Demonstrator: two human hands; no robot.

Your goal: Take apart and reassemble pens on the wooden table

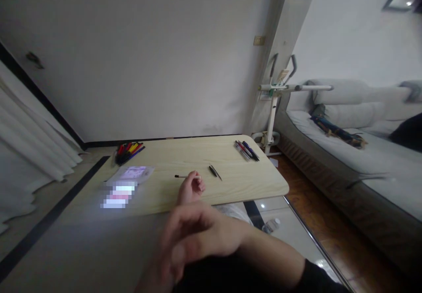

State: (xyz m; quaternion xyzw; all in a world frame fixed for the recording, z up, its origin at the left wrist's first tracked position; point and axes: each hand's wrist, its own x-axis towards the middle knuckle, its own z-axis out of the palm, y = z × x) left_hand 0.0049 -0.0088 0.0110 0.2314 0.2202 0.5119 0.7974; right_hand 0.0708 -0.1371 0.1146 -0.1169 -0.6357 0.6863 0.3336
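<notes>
Centrally, left hand (191, 188) resting on a pale wooden table (184, 152), fingers curled together and pinched on one end of a thin pen refill (180, 176). Rest of the refill poking out to the left of the grip, low over the wood; contact with the surface unclear.

Closer to the camera than the grip, right hand (198, 239), large and blurred, fingers loosely bent, dark sleeve running off to the lower right. Impossible to tell whether closed on anything.

Just right of the grip, apart from it, two short dark pen parts (214, 171) lying side by side on the wood. Farther right and beyond, near the table's far corner, a small row of whole pens (246, 150).

Left of the grip, a clear packet (132, 173) with a pixelated patch below it. Beyond that, at the far left corner, a bundle of coloured pens (129, 151) in red, yellow and black.

Off the table to the right of the grip, a plastic bottle (272, 225) on the floor, a white exercise frame (273, 95) and a grey sofa (362, 152).

By the look of it, early to middling in the pen work: one pen apparently in pieces around the grip, a few seemingly whole at the far right, the coloured bundle likely untouched.
</notes>
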